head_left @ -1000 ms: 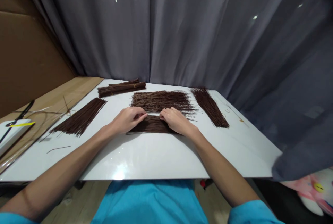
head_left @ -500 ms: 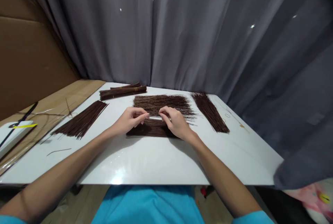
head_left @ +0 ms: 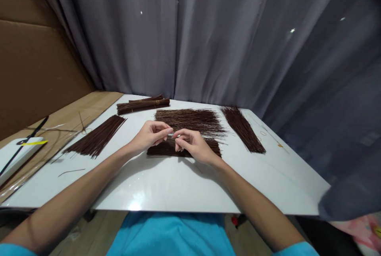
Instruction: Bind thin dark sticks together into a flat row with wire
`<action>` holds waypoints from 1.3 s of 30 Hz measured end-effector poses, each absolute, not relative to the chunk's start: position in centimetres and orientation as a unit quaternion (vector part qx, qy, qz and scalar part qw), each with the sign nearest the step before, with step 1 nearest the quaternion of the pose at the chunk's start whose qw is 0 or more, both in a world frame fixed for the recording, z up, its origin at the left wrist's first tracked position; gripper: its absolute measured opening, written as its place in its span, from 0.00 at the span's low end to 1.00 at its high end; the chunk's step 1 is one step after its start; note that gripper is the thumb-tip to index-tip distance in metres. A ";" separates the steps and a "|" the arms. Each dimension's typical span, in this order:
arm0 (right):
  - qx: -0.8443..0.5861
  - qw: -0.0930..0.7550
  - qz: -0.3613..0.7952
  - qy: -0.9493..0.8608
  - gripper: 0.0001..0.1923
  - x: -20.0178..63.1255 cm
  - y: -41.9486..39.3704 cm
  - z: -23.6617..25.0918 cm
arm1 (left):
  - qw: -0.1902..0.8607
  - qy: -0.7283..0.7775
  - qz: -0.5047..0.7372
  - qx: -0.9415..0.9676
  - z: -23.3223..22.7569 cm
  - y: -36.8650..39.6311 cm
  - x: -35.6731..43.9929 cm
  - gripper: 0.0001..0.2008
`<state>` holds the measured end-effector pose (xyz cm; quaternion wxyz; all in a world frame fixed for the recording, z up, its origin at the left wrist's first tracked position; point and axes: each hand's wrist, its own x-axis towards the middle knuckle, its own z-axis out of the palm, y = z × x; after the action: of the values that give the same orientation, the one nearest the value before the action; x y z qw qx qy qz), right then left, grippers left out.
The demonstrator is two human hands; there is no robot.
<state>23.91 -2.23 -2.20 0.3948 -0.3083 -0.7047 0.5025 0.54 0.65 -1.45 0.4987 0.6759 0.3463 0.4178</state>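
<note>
We judge this step to be fine fingertip work: our left hand and right hand are pinched above the near stick pile, though we cannot tell whether either grips anything, and the next move calls for a light touch. On the counter we count four loose piles, counting the far stick pile, left stick pile and right stick pile, plus one lone stick.

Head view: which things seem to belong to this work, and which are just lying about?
Probably the work: near brown sticks, below left hand and right hand; far brown sticks; left stick pile; right stick pile; tied bundles.

Apparently lying about: loose bent stick; white object; yellow strip.
</note>
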 end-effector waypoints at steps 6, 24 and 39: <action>-0.310 0.402 0.536 -0.675 0.15 23.5 -1.5 -3.7 | 0.505 0.365 0.387 0.680 -2.1 0.8 0.6 0.20; -0.326 0.420 0.538 -0.654 0.16 23.6 -0.9 -4.7 | 0.584 0.374 0.343 0.634 -1.5 0.5 0.5 0.21; -0.342 0.401 0.524 -0.669 0.17 23.4 -1.0 -4.8 | 0.532 0.366 0.303 0.701 -1.8 0.7 0.1 0.21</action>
<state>23.44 -1.03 -4.83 0.4008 -0.3424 -0.6690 0.5240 0.10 0.71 -1.78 0.5319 0.7006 0.3663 0.3035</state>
